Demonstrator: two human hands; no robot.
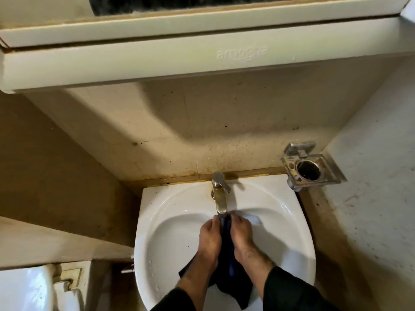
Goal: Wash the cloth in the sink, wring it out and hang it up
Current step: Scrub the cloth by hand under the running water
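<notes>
gripping one dark cloth (226, 261), left hand (210, 240), right hand (242, 237) fingers clamped; one tap (220, 198), one sink (175, 221).

**Both hands in the sink, under the tap**

The sink (161, 221) sits against the back wall, tap (220, 198) at the middle of its rear rim, spout reaching forward over the bowl. Just before the spout, left hand (208, 240) and right hand (243, 237) lie side by side — the cloth (226, 261) between them, trailing toward the near rim. A holder (307, 168) sits on the wall right of the tap. A cabinet (202, 59) hangs above — a toilet (33, 288) stands to the sink's left.
</notes>
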